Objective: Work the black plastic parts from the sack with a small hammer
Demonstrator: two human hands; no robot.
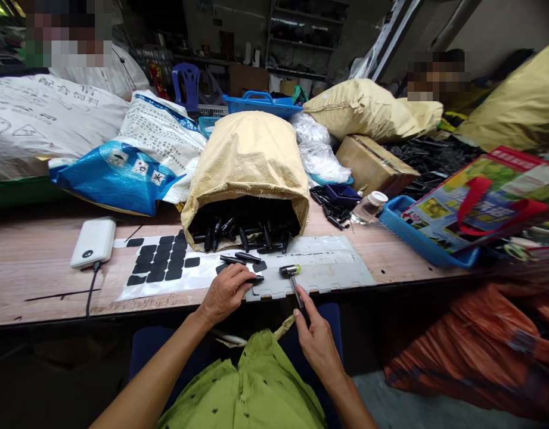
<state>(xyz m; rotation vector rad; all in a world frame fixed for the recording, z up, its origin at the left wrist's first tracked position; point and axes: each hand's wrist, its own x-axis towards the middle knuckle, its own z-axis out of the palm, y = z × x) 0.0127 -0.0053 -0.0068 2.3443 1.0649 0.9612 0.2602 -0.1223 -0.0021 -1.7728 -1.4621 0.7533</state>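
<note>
My left hand point(228, 289) is closed on a small black tube-like part point(257, 279), its tip pointing right over the grey mat point(321, 277). In my right hand point(316, 333) is a small mallet point(291, 270) with a black and yellow-green head and a dark handle. The mallet head is just right of the black part, a short gap apart. Behind my left hand lie two loose black tube-like parts point(248, 257). Many more fill the mouth of a tan woven sack point(251, 155). Rows of black rounded squares point(160, 259) lie on a white sheet to the left.
A white power bank point(93, 241) with a cable sits on the left. Blue-and-white sacks point(135, 155) stand behind it. To the right are a clear jar point(369, 207), a cardboard box point(376, 165) and a blue tray point(428, 238) holding a colourful bag. Other people are in the background.
</note>
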